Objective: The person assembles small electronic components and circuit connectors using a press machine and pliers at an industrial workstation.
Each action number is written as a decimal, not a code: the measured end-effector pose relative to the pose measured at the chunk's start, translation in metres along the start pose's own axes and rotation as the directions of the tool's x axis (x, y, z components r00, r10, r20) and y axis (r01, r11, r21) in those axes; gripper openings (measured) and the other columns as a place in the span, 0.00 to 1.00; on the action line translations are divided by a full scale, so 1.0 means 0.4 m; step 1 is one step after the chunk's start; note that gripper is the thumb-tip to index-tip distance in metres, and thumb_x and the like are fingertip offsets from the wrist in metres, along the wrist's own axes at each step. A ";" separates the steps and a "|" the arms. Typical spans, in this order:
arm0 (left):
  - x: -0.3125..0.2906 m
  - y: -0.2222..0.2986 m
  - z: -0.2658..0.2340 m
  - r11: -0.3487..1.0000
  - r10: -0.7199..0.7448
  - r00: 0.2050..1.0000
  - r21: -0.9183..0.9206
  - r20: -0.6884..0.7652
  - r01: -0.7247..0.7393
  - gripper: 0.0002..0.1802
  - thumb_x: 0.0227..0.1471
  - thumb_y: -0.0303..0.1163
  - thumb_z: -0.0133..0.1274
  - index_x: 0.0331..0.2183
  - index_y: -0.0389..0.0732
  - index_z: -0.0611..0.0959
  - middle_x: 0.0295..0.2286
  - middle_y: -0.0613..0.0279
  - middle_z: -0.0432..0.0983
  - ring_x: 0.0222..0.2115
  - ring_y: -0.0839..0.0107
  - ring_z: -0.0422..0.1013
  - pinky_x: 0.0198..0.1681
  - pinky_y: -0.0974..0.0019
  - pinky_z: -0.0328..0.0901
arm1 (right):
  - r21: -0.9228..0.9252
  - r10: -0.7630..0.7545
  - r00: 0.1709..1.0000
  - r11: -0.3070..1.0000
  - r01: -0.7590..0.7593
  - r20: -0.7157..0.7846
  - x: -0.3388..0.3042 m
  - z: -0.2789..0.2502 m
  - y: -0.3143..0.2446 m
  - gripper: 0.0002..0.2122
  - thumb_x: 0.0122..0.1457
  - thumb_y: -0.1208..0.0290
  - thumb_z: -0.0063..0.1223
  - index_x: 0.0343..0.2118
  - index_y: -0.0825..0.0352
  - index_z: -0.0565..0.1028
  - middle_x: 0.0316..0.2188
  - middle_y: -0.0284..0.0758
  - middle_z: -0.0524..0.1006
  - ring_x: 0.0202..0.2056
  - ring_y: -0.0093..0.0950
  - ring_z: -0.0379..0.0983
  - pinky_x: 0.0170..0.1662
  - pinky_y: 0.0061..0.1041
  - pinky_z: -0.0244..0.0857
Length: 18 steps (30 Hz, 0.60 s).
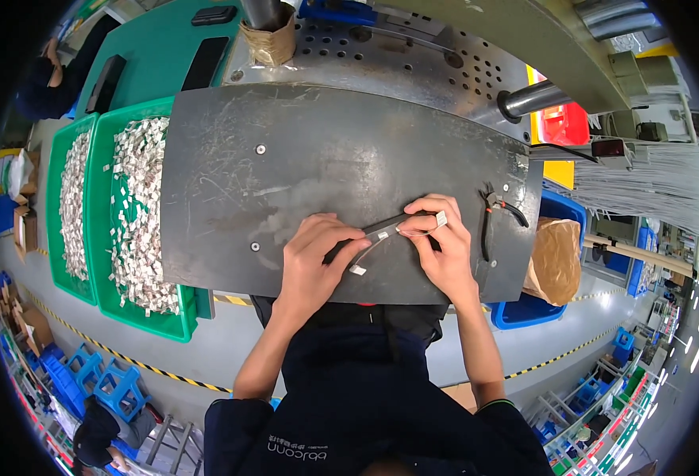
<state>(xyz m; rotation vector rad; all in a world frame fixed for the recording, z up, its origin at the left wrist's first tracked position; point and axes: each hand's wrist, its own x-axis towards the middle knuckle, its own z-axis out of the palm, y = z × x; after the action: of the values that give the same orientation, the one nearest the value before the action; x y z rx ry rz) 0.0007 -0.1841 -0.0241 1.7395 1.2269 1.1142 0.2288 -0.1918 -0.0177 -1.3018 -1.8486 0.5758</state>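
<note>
Over the front of a dark grey metal plate (310, 174), my two hands meet around a short thin cable (371, 247) with small white pieces on it. One white end piece (357, 270) hangs beside my left hand (311, 258), whose thumb and fingers are pinched together on the cable. A dark narrow strip (389, 224) spans the gap between the hands. My right hand (446, 252) is closed in a pinch on the cable's other part, and a white tag-like piece (441, 219) sticks up by its fingers. The fingertips partly hide the grip.
Side cutters (489, 214) with black and orange handles lie right of my right hand. Green bins (187, 317) full of small white pieces stand left. A blue bin (516, 316) with brown paper (556, 258) is at right; a metal post (536, 101) rises behind.
</note>
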 end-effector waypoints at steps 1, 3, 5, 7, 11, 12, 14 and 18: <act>0.000 0.000 0.001 1.000 0.007 1.000 0.000 -0.006 -0.007 0.09 0.47 0.26 0.72 0.32 0.38 0.88 0.30 0.60 0.85 0.36 0.58 0.78 0.49 0.55 0.73 | 0.000 0.000 1.000 1.000 0.000 0.000 0.000 -0.001 -0.002 0.11 0.50 0.85 0.68 0.37 0.67 0.83 0.43 0.36 0.80 0.47 0.37 0.75 0.44 0.33 0.73; 0.000 0.003 -0.003 1.000 -0.009 1.000 -0.007 -0.005 0.009 0.08 0.47 0.25 0.72 0.32 0.37 0.89 0.32 0.59 0.86 0.37 0.59 0.79 0.51 0.54 0.74 | 0.005 0.087 0.996 0.996 -0.087 -0.002 0.003 -0.004 -0.015 0.17 0.48 0.80 0.73 0.42 0.67 0.81 0.45 0.36 0.80 0.49 0.40 0.75 0.50 0.37 0.71; -0.001 0.000 -0.006 1.000 -0.025 1.000 -0.013 -0.004 0.025 0.08 0.47 0.25 0.71 0.32 0.37 0.89 0.33 0.58 0.87 0.37 0.59 0.81 0.53 0.53 0.74 | 0.019 0.140 0.988 0.990 -0.139 -0.065 0.003 0.007 -0.039 0.19 0.47 0.78 0.75 0.44 0.67 0.80 0.46 0.36 0.80 0.50 0.41 0.75 0.53 0.38 0.69; -0.003 -0.005 -0.001 1.000 0.024 0.999 0.013 -0.025 -0.024 0.09 0.46 0.24 0.72 0.33 0.36 0.89 0.34 0.58 0.87 0.39 0.59 0.81 0.53 0.52 0.74 | 0.031 0.194 0.973 0.981 -0.191 -0.129 -0.001 0.004 -0.042 0.22 0.46 0.76 0.76 0.46 0.66 0.80 0.47 0.36 0.79 0.51 0.42 0.75 0.55 0.40 0.67; -0.003 -0.001 0.004 0.999 0.043 0.999 0.022 -0.017 -0.042 0.10 0.45 0.23 0.72 0.33 0.36 0.88 0.34 0.58 0.87 0.40 0.58 0.81 0.53 0.52 0.74 | -0.143 -0.084 0.996 0.986 0.081 -0.013 -0.025 -0.001 -0.012 0.19 0.43 0.78 0.77 0.39 0.67 0.80 0.45 0.38 0.81 0.49 0.42 0.77 0.51 0.39 0.70; -0.003 -0.002 0.003 0.998 0.042 0.999 0.039 -0.014 -0.041 0.10 0.45 0.23 0.72 0.33 0.36 0.88 0.35 0.58 0.87 0.40 0.58 0.81 0.54 0.52 0.74 | -0.155 -0.145 0.989 0.977 0.143 -0.002 -0.027 0.003 -0.008 0.17 0.43 0.78 0.77 0.37 0.66 0.81 0.44 0.38 0.81 0.49 0.41 0.77 0.50 0.39 0.70; -0.003 -0.002 0.002 0.998 0.043 0.999 0.055 -0.010 -0.042 0.10 0.45 0.23 0.72 0.33 0.37 0.88 0.35 0.58 0.86 0.40 0.58 0.81 0.54 0.51 0.74 | -0.175 -0.182 0.983 0.968 0.178 -0.005 -0.028 0.004 -0.006 0.15 0.43 0.78 0.77 0.34 0.66 0.81 0.44 0.37 0.81 0.48 0.41 0.78 0.49 0.39 0.70; -0.003 -0.002 0.006 0.997 0.046 0.999 0.059 -0.013 -0.045 0.10 0.45 0.22 0.71 0.33 0.37 0.87 0.35 0.58 0.86 0.40 0.58 0.81 0.55 0.51 0.73 | -0.202 -0.222 0.974 0.957 0.210 -0.038 -0.035 0.011 -0.003 0.11 0.44 0.79 0.75 0.29 0.65 0.81 0.43 0.36 0.82 0.47 0.41 0.80 0.46 0.38 0.71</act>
<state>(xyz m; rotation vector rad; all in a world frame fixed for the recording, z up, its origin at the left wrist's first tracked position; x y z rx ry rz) 0.0026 -0.1851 -0.0262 1.8147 1.2460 1.1291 0.2269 -0.2051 -0.0241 -1.2059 -2.0040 0.2394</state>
